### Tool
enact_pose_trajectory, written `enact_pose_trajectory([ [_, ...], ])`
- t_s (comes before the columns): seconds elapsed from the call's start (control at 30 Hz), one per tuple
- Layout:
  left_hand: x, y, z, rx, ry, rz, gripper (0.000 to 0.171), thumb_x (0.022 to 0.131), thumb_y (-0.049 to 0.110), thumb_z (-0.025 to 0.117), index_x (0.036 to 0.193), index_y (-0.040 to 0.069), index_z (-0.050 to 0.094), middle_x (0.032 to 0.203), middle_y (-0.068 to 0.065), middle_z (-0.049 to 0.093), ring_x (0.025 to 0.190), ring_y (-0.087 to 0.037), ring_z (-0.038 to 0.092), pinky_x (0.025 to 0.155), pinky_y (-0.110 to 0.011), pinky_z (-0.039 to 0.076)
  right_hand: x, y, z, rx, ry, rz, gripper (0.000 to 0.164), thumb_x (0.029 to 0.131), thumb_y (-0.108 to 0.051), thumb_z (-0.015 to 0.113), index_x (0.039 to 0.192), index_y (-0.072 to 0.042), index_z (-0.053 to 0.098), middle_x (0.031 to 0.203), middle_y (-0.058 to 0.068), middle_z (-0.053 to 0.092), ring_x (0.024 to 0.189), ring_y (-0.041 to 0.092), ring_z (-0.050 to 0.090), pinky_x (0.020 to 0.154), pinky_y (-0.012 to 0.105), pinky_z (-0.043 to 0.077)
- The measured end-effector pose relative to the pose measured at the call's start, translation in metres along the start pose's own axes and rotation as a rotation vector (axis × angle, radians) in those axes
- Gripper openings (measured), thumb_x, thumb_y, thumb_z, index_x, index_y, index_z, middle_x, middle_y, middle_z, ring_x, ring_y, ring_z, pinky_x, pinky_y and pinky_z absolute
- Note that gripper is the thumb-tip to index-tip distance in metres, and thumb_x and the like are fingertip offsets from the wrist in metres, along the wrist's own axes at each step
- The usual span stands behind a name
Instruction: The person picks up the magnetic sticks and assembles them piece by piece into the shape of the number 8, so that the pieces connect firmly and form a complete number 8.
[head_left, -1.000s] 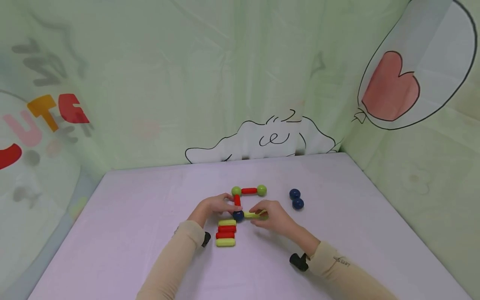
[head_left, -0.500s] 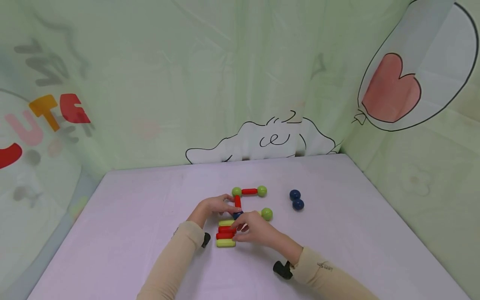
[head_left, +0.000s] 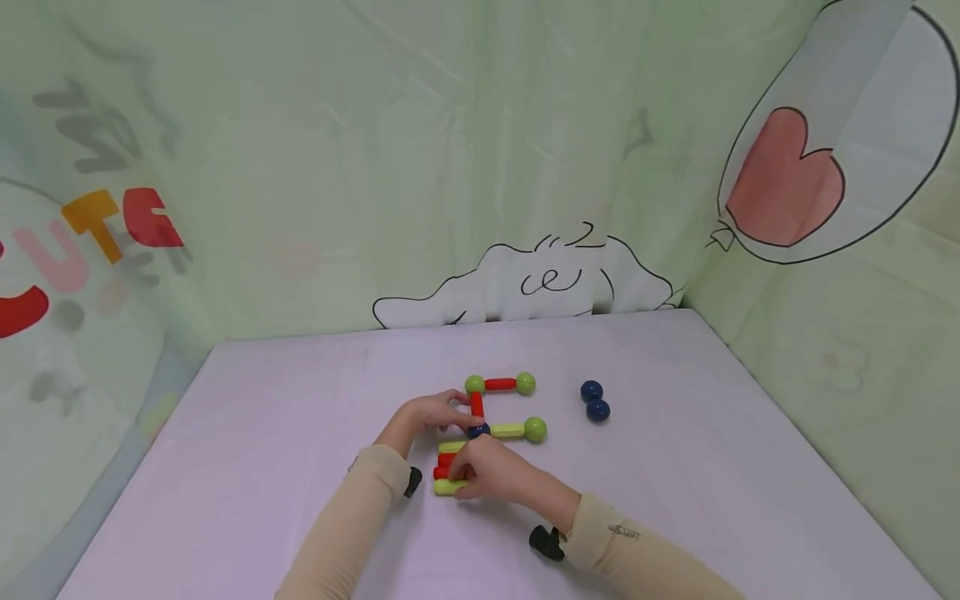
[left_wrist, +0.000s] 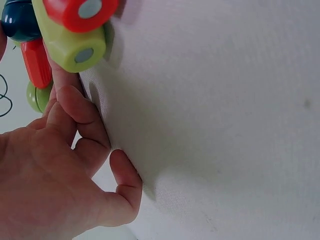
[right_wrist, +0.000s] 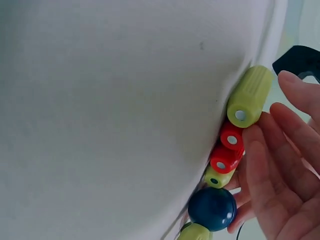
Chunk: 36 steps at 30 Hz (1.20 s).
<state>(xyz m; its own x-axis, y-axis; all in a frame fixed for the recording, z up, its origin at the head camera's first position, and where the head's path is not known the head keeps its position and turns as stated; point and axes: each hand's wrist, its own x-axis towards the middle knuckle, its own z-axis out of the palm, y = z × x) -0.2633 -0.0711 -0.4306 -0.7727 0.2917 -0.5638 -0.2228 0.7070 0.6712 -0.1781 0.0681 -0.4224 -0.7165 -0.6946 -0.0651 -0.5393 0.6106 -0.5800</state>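
Note:
My left hand [head_left: 435,410] holds a magnetic rod-and-ball frame on the table, its thumb at the dark blue ball [head_left: 478,431] and its fingers beside the upright red rod [head_left: 477,406]. That rod meets a green ball [head_left: 475,383], from which another red rod [head_left: 500,384] leads right to a second green ball [head_left: 526,382]. A yellow-green rod [head_left: 508,431] links the blue ball to a third green ball [head_left: 536,429]. Lower down, my right hand [head_left: 498,475] reaches over a row of loose rods, fingertips right at the red rods [right_wrist: 232,136] and the nearest yellow-green rod [right_wrist: 250,95].
Two dark blue balls [head_left: 597,410] lie together to the right of the frame. The pale table [head_left: 712,467] meets printed cloth walls [head_left: 300,167] at the back and sides. Each wrist carries a small black camera mount [head_left: 547,543].
My right hand has let go of the yellow-green rod with its green ball, leaving them joined to the blue ball, and moved left and down to the loose rods. My left hand stays put.

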Motion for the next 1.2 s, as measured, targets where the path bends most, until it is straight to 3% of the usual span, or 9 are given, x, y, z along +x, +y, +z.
enact_pose_trajectory([
  [0.17, -0.001, 0.001, 0.001, -0.001, 0.007, 0.002, 0.062, 0.078, 0.044, 0.068, 0.129, 0.018, 0.043, 0.100, -0.008, 0.056, 0.100, -0.028, 0.045, 0.092, -0.051, 0.032, 0.002, -0.004, 0.003, -0.064, -0.013, 0.041, 0.015, 0.071, -0.011, 0.078, 0.085, -0.008, 0.072, 0.070, -0.008, 0.062, 0.063, 0.003, 0.051, 0.062, 0.014, 0.045],
  [0.43, -0.001, 0.000, 0.001, -0.002, 0.009, 0.006, 0.062, 0.079, 0.042, 0.068, 0.129, 0.017, 0.043, 0.103, -0.010, 0.053, 0.101, -0.028, 0.045, 0.091, -0.050, 0.034, 0.002, -0.010, 0.006, -0.158, 0.013, 0.033, 0.012, 0.069, -0.010, 0.080, 0.075, -0.009, 0.070, 0.060, -0.009, 0.054, 0.057, 0.004, 0.046, 0.057, 0.014, 0.042],
  [0.7, 0.000, -0.001, 0.002, -0.004, 0.013, 0.000, 0.061, 0.079, 0.042, 0.068, 0.129, 0.018, 0.043, 0.101, -0.007, 0.056, 0.102, -0.028, 0.046, 0.093, -0.051, 0.033, 0.000, -0.013, 0.007, -0.143, 0.008, 0.046, 0.012, 0.070, -0.008, 0.078, 0.074, -0.010, 0.067, 0.060, -0.008, 0.052, 0.057, 0.005, 0.044, 0.057, 0.015, 0.041],
  [1.03, 0.000, -0.002, 0.003, -0.001, 0.028, 0.001, 0.061, 0.078, 0.043, 0.068, 0.129, 0.018, 0.044, 0.099, -0.006, 0.057, 0.100, -0.028, 0.046, 0.092, -0.050, 0.033, -0.010, -0.004, 0.000, -0.023, 0.020, 0.035, 0.014, 0.071, -0.009, 0.077, 0.081, -0.011, 0.067, 0.067, -0.012, 0.056, 0.062, 0.003, 0.050, 0.061, 0.016, 0.044],
  [1.2, 0.002, -0.003, 0.004, -0.032, 0.025, 0.020, 0.060, 0.079, 0.040, 0.068, 0.128, 0.015, 0.043, 0.094, -0.003, 0.061, 0.101, -0.028, 0.046, 0.092, -0.050, 0.034, -0.017, 0.001, -0.009, 0.041, 0.048, 0.094, 0.016, 0.071, -0.010, 0.077, 0.085, -0.009, 0.068, 0.066, -0.009, 0.054, 0.063, 0.007, 0.049, 0.058, 0.019, 0.044],
])
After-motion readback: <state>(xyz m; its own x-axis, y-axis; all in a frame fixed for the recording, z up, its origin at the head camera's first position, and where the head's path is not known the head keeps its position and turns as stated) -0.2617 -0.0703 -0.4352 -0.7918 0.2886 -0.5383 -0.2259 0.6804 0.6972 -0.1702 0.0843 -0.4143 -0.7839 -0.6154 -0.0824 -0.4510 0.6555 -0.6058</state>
